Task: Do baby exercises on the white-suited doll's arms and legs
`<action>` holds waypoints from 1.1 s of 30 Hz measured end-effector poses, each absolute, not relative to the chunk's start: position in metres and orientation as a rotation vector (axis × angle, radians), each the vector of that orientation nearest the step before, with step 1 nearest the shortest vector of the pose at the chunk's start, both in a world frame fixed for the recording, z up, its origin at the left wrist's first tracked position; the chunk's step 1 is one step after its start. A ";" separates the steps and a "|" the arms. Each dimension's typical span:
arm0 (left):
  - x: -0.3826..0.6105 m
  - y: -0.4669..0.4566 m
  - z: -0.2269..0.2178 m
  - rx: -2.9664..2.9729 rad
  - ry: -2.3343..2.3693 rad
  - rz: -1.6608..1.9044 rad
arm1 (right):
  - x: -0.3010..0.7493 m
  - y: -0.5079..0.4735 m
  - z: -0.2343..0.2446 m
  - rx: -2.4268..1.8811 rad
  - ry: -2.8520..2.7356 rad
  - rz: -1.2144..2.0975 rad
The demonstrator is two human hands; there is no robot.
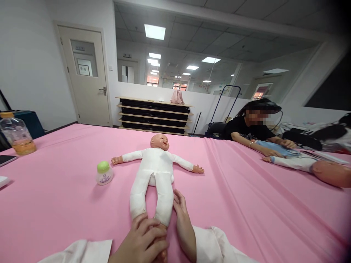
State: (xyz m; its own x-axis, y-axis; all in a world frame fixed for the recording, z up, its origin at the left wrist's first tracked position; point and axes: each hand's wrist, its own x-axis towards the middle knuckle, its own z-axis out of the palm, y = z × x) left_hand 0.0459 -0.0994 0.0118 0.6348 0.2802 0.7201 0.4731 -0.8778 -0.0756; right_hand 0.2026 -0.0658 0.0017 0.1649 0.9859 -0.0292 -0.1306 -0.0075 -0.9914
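Observation:
A baby doll (153, 171) in a white cloth body lies face up on the pink tablecloth (68, 204), arms spread, head pointing away from me. My left hand (142, 241) is closed over the doll's feet at the near end. My right hand (183, 223) lies beside the doll's right-hand leg, fingers stretched out and touching the cloth leg, holding nothing. Both my sleeves are white.
A small jar with a green lid (104, 173) stands left of the doll. A plastic bottle with orange liquid (18, 135) is at the far left. At the right, another person (252, 128) handles a second doll (307, 164). Behind are a door and low shelves.

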 end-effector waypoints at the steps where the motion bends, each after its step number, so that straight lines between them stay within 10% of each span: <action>1: 0.047 -0.099 0.009 -2.571 -0.624 -1.118 | 0.202 -0.066 0.002 -1.198 -0.984 1.159; 27: 0.040 -0.097 0.013 -2.819 -0.534 -0.971 | 0.206 -0.061 -0.001 -1.220 -0.967 1.111; 33: 0.030 -0.105 0.011 -2.803 -1.427 -1.508 | 0.205 -0.064 0.002 -1.240 -0.902 1.113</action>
State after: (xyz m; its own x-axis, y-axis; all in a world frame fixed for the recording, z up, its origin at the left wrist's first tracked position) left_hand 0.0303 -0.1053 0.0107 0.3127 0.7849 0.5350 0.4912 -0.6157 0.6161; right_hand 0.2046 -0.0640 0.0021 0.2462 0.9676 -0.0555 -0.1463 -0.0196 -0.9891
